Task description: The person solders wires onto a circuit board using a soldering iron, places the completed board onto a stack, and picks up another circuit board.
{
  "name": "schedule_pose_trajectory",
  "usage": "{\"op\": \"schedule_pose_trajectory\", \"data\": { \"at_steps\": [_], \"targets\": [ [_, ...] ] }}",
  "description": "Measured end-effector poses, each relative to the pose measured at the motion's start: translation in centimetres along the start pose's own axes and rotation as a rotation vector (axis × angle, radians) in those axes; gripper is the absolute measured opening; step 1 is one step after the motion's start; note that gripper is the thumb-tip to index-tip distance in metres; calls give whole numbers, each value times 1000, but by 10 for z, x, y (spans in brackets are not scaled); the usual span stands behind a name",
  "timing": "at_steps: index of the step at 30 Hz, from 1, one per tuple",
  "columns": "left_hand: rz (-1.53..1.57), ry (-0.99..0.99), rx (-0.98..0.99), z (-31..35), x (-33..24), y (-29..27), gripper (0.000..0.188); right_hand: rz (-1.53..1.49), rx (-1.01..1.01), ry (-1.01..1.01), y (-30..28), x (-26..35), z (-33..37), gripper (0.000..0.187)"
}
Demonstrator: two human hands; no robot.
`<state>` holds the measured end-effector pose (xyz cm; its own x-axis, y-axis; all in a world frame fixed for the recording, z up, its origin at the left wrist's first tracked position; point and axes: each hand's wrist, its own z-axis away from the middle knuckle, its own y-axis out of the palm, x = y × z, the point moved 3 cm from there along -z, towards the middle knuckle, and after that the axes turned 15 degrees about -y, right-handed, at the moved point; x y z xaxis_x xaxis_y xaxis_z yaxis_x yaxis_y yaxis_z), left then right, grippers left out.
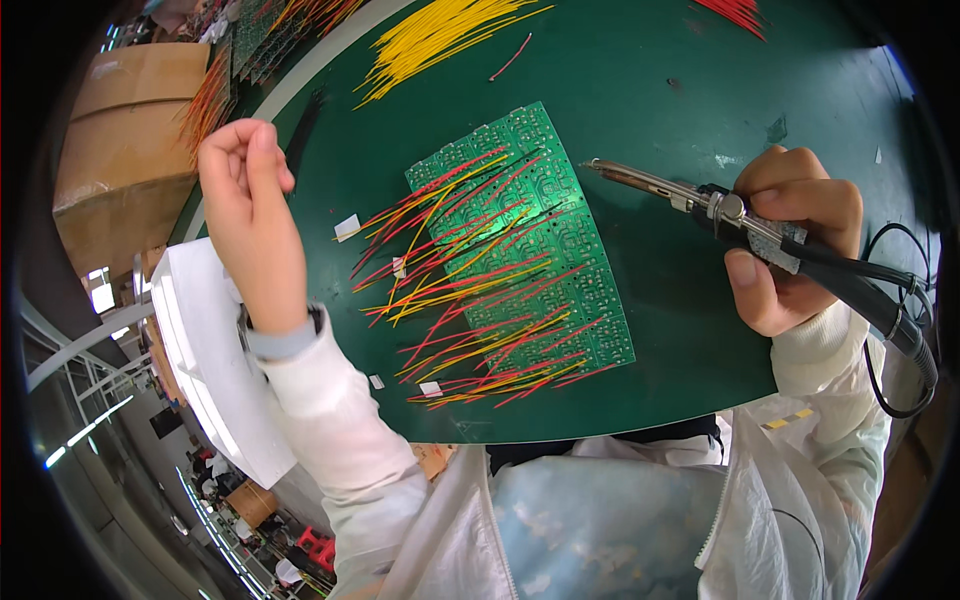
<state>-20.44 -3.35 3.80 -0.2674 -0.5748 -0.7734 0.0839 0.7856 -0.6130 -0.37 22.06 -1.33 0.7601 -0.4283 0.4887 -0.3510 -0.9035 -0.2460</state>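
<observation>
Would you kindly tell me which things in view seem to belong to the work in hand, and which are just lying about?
Likely part of the job:
soldering iron, in the right hand
circuit board
red and yellow wires over it
yellow bundle
red bundle

Apparently just lying about:
white scraps
stray red wire
cardboard box

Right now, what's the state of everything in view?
Left hand: fingers curled, nothing visibly held
Right hand: closed, gripping
Circuit board: flat, partly covered
Soldering iron: held, tip off the board
Red and yellow wires: fanned, overlapping
Yellow bundle: loose
Red bundle: cut off by frame
</observation>
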Motion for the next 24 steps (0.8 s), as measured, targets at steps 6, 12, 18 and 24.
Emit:
{"op": "schedule_pose_trajectory", "data": {
  "at_steps": [6,12,18,24],
  "targets": [
    [32,43,296,117,-40,65,8,64,15,57,-5,5,5,33],
    [-120,171,196,138,-39,79,20,-37,22,71,-12,18,17,34],
    [-143,229,112,133,-30,87,23,-67,24,130,-7,15,18,35],
    [-138,166,154,130,-30,88,23,-117,63,116,-5,16,17,36]
  ]
}}
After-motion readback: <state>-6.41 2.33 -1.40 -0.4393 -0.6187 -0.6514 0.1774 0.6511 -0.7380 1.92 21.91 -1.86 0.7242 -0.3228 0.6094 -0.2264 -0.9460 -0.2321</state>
